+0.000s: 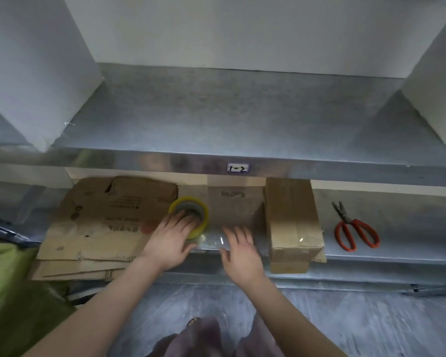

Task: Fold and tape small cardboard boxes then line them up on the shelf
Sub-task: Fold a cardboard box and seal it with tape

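Note:
A small brown cardboard box (233,202) lies on the lower metal shelf (397,228), partly under the upper shelf. My left hand (169,240) grips a yellowish roll of clear tape (191,213) at the box's left side, fingers inside the roll's core. A clear strip of tape (213,240) stretches from the roll across the box's near edge. My right hand (241,251) presses flat on that strip with fingers spread. A taped, closed box (292,222) stands right beside it.
A stack of flattened cardboard (101,222) lies to the left. Red-handled scissors (353,228) rest on the shelf at the right. The upper shelf (216,119) holds white blocks at both ends (31,60). Green cloth (8,292) sits at lower left.

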Demonstrator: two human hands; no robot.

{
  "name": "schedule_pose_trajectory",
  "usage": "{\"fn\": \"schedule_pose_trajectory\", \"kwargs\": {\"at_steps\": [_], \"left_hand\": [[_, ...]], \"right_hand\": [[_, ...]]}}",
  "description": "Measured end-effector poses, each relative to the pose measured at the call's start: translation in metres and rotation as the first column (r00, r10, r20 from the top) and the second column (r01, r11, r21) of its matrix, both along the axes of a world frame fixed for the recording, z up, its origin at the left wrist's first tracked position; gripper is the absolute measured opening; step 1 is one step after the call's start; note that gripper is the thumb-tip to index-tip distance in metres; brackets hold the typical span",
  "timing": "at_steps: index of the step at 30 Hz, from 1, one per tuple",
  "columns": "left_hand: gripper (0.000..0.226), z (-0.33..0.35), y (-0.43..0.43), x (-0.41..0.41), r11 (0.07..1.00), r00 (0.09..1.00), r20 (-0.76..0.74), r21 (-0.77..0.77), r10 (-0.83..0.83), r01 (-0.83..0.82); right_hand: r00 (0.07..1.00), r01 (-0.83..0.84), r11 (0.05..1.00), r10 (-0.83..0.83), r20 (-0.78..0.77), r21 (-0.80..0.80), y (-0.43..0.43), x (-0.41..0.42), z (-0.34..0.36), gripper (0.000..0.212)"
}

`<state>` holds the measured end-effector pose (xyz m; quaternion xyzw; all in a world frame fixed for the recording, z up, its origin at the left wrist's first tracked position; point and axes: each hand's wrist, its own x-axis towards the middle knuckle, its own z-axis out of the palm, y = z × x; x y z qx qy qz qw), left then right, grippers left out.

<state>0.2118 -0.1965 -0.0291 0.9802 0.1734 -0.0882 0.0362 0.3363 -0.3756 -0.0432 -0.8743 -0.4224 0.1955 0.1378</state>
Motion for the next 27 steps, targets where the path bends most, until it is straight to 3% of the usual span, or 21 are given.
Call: {"fn": "schedule_pose_trajectory", "kwargs": {"at_steps": [4,10,19,24,27], "left_hand": [[0.067,-0.01,0.013,0.005,0.998,0.998,-0.012,-0.038,-0.057,0.056],[0.056,-0.01,0.03,0.016,0.987,0.982,0.124,-0.065,-0.141,0.15],[0.047,-0.019,0.041,0.014,0.984,0.987,0.096,-0.11,-0.132,0.143],[0.045,-0.016,0.041,0.015,0.985,0.99,0.067,-0.113,-0.126,0.133],[0.046,-0.01,0.042,0.015,0.982,0.99,0.072,-0.137,-0.118,0.127]], "right_hand": [[0.997,0.057,0.996,-0.061,-0.054,-0.071,0.009,0.006,-0.021,0.052],[1.0,-0.003,0.993,0.001,-0.018,-0.119,0.038,0.014,-0.031,0.043],[0.999,-0.038,0.998,0.036,-0.025,-0.053,0.049,0.024,-0.035,0.014],[0.997,-0.071,0.993,0.069,-0.032,-0.097,0.052,0.025,-0.03,0.013],[0.99,-0.004,0.999,-0.002,-0.14,-0.044,0.049,0.025,-0.024,0.014]]}}
